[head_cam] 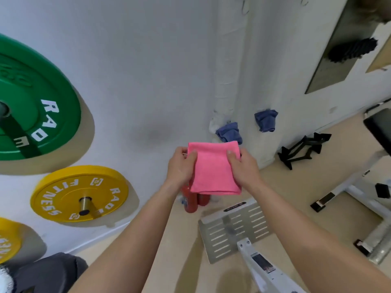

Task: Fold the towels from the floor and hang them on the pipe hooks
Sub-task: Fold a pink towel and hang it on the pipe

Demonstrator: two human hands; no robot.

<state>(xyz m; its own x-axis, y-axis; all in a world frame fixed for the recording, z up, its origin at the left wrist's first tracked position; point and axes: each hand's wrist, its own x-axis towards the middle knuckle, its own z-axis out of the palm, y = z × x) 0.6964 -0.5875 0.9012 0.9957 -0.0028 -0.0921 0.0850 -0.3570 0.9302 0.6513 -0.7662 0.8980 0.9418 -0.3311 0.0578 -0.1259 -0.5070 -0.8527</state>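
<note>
L hand [181, 166] + R hand [243, 166] grip folded pink towel [213, 170] by top corners | 2 blue towels [229, 132] hang on white pipe [230, 77]

- The folded towel [213, 168] sits between the left hand [182, 166] and the right hand [243, 168].
- Behind it, on the pipe [228, 70], hang a near towel [229, 132] and, further right, a far towel [266, 120].
- Weight plates [80, 193] are on the wall to the left.
- Bottles [190, 200] stand on the floor below the hands.
</note>
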